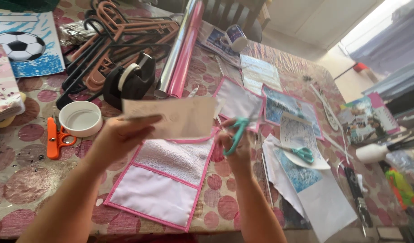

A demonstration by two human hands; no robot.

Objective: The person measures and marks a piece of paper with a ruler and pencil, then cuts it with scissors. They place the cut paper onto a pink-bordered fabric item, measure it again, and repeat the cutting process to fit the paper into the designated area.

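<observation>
A: Left of figure: what lies there?

B: A football-print sheet (22,45), blue and white, flat at the table's far-left corner; nearer, orange scissors (56,138) beside a round white lid (83,118).

A: Centre?

B: The left hand (119,135) pinches 1 pale paper piece (175,118) by its left edge, held above a pink-edged white cloth panel (166,180). The piece looks light, thin and floppy, so it is best gripped near the cut.

A: Right?

B: The right hand (236,144) is closed through the handles of teal scissors (237,130) at the piece's right edge. Another teal pair (301,153) rests on blue-patterned sheets (297,171).
</observation>
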